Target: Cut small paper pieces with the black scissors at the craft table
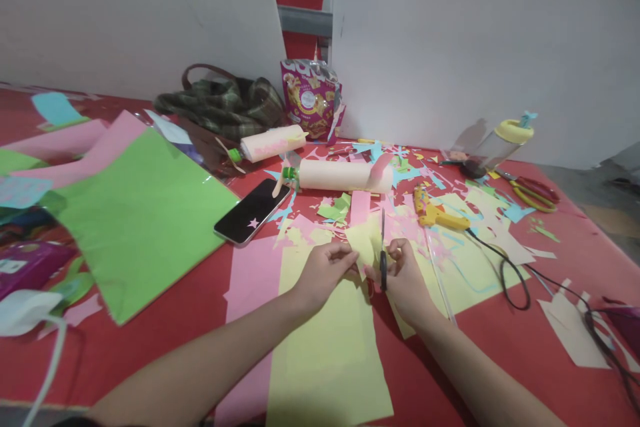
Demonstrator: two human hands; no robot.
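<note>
Head view: my left hand (325, 271) pinches a small yellow scrap (363, 240) by its left side, thumb & fingers closed on it. My right hand (404, 275) is wrapped round the scissors (383, 247) - handles in my grip, blades pointing away from me, running up along the scrap's right edge. Can't tell how far the blades are parted.

Both hands sit close together, mid-worktop, just over a big yellow sheet (325, 353). It lies flat on the red worktop (500, 330), w/ a pink sheet (250, 287) touching its left side. Far left is a green sheet (140, 213), and a phone (253, 211) lies face up just beside its right edge.

Beyond my hands there's a pale roll (345, 175) lying on its side amid paper offcuts. Right of that is a yellow glue gun (437, 213) - its black cable (515, 277) loops off to the right. A snack bag (311, 99) stands at the back wall.
</note>
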